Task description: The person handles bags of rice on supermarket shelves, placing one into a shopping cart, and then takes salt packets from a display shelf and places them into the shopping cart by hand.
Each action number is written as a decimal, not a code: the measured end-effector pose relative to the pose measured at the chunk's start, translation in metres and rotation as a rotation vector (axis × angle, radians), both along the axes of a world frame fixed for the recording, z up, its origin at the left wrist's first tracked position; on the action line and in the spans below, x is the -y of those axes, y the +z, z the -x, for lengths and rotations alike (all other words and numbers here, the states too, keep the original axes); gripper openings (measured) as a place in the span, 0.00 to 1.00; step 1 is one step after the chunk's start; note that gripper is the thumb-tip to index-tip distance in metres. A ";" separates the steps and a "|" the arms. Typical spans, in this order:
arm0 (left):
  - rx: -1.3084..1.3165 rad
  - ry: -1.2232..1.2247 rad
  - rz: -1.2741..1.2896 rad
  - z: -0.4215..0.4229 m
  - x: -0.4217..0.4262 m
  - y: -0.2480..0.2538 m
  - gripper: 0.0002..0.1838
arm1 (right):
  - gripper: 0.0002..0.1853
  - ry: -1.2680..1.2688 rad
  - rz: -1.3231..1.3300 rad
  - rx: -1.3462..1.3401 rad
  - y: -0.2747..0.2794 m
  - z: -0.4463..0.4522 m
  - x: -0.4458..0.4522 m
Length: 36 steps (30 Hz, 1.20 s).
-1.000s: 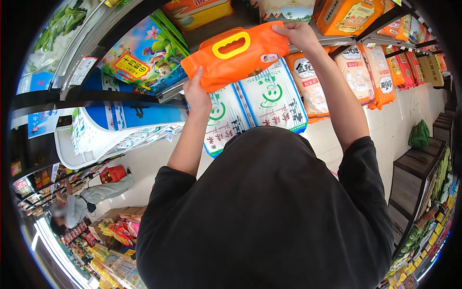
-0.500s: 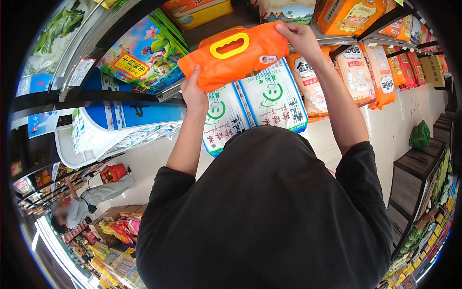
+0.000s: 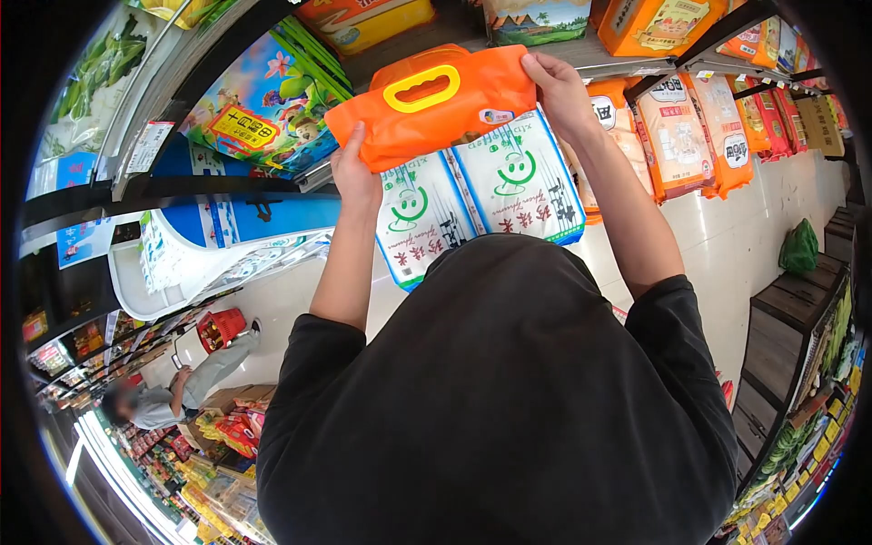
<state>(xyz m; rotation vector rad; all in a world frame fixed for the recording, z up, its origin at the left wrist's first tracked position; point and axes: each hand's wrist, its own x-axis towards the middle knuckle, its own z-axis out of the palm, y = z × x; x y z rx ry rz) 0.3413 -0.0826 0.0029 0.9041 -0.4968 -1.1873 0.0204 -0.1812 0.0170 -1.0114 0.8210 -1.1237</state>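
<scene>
An orange bag (image 3: pixel 436 118) with a yellow oval handle is stretched between my two hands at the shelf. My left hand (image 3: pixel 357 173) pinches its left end, thumb on the front. My right hand (image 3: pixel 559 91) grips its upper right corner. Just below the bag are two white and blue rice bags (image 3: pixel 518 182) with green smiling faces. A colourful green and blue package (image 3: pixel 272 109) lies on the shelf to the left of the bag.
Orange and white bags (image 3: pixel 674 141) line the right side, below a shelf with orange boxes (image 3: pixel 656 27). A white bin (image 3: pixel 145 282) is at the left. Another person (image 3: pixel 173 395) is at the lower left near a red basket (image 3: pixel 221 329). A green plastic bag (image 3: pixel 799 247) lies far right.
Both hands and the orange bag have shifted slightly left. The other person's arm has come down, and the red basket appears slightly further right.
</scene>
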 end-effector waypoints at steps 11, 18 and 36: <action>-0.070 -0.002 -0.088 -0.001 0.005 0.002 0.19 | 0.19 -0.055 -0.124 0.018 -0.012 -0.008 0.001; -0.059 -0.027 -0.094 -0.006 0.008 -0.003 0.19 | 0.19 -0.060 -0.124 0.100 -0.005 -0.012 -0.004; -0.067 -0.031 -0.114 -0.008 0.008 -0.010 0.21 | 0.19 -0.096 -0.220 0.185 -0.039 -0.022 0.007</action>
